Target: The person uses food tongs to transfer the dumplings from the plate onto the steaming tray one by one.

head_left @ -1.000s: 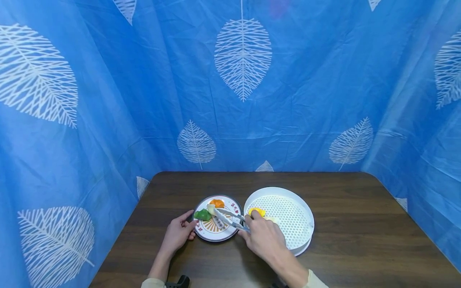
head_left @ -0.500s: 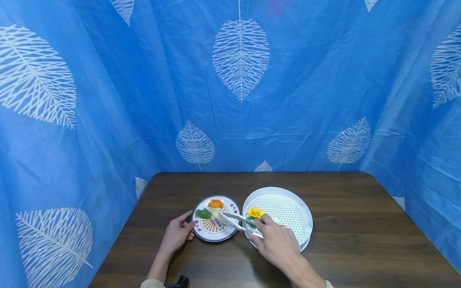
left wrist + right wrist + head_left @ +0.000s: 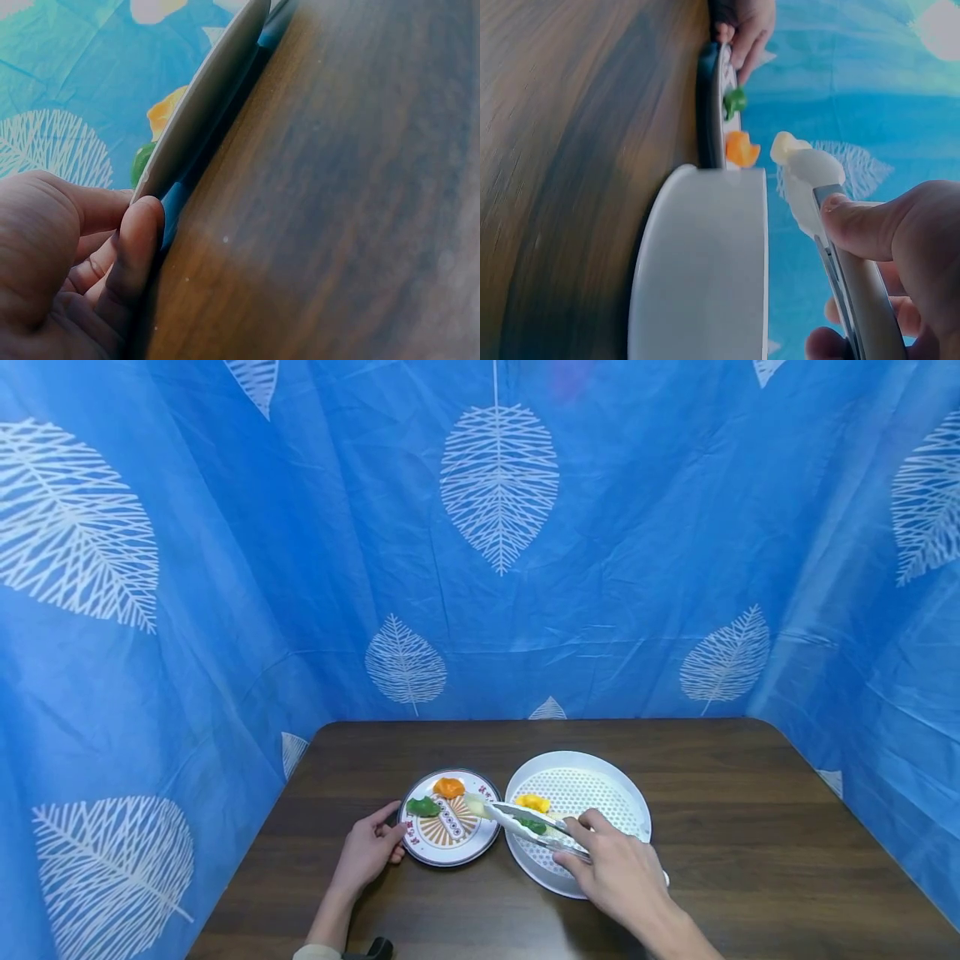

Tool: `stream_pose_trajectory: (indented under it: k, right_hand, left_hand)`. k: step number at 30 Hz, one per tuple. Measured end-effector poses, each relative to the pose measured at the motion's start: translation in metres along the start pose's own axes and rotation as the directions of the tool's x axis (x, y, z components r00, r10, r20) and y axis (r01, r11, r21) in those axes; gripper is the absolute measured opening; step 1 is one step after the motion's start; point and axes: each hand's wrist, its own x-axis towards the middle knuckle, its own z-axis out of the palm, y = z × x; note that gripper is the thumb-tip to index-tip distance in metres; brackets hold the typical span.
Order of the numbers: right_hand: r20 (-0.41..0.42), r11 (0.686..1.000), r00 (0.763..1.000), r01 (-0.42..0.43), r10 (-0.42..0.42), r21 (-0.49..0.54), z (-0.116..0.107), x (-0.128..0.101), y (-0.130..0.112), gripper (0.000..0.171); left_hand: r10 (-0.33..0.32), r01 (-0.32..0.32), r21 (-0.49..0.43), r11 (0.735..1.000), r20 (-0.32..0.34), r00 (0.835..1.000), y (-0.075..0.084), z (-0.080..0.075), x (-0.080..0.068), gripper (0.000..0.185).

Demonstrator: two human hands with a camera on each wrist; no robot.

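Tongs (image 3: 525, 821), squeezed in the right hand (image 3: 618, 872), pinch a pale dumpling (image 3: 474, 802) beyond the fingers; soft, slippery-looking, best held mid-body. Left hand (image 3: 367, 850) fingers curl on the plate (image 3: 450, 853) rim.

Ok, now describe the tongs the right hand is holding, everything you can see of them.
The tongs are pale, with silvery metal-looking arms and whitish rounded tips. The right hand grips their rear end, thumb on top. They lie nearly level above the near left rim of the white perforated tray, pointing left toward the patterned plate. The tips pinch a small pale dumpling-like piece, held in the air over the gap between plate and tray.
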Motion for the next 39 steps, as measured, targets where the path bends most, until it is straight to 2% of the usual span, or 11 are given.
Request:
stream_pose_trajectory:
  k: [8,16,26,39]
  right_hand:
    - [-0.024,0.999,0.999,-0.03,0.031,0.03,-0.012,-0.009,0.03,0.051]
    - [0.018,0.996,0.996,-0.085,0.085,0.023,-0.022,-0.016,0.057,0.053]
    - [0.004,0.994,0.994,-0.11,0.11,-0.007,-0.028,-0.017,0.091,0.054]
    - [0.069,0.986,0.984,-0.162,0.165,-0.049,-0.022,-0.014,0.106,0.057]
  left_hand:
    - [0.008,-0.008,0.004,1.0,-0.015,1.0,0.0,-0.002,-0.001,0.054]
    - [-0.004,0.004,0.01,1.0,-0.019,1.0,-0.005,-0.001,0.0,0.054]
    - [0.002,-0.002,0.009,1.0,-0.014,1.0,-0.004,-0.001,-0.002,0.054]
    - [-0.001,0.001,0.016,1.0,-0.012,1.0,-0.003,0.003,0.002,0.054]
